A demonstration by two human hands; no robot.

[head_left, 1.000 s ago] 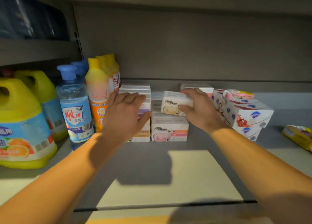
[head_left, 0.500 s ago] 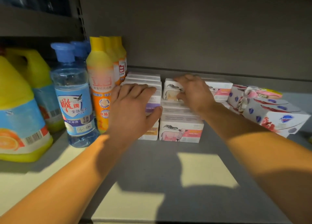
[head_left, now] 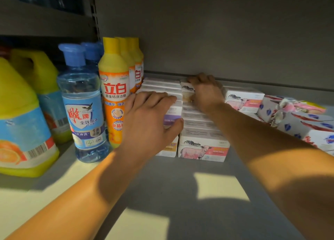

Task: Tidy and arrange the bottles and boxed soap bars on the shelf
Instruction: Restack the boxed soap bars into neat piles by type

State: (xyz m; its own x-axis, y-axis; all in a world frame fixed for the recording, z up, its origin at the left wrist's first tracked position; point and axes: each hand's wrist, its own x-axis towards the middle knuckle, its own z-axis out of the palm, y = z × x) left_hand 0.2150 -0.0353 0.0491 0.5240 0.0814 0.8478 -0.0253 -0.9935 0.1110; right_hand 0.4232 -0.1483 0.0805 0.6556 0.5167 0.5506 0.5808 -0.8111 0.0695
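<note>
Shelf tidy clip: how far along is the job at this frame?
Partway. Done: the bottles stand upright in rows on the left, and the sheep-print soap boxes are lined front to back. In hand: the right hand sets a box at the back of that row while the left hand steadies the neighbouring stack. Left: the blue-shield boxes on the right lie jumbled.

Yellow-capped orange bottle (head_left: 113, 102), perhaps citrus-patterned

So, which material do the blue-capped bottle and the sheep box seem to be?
Blue-capped bottle: clear glossy plastic, probably; the liquid shows through and its wall carries highlights. Sheep box: thin printed cardboard, apparently matte, with sharp folded edges.
</note>
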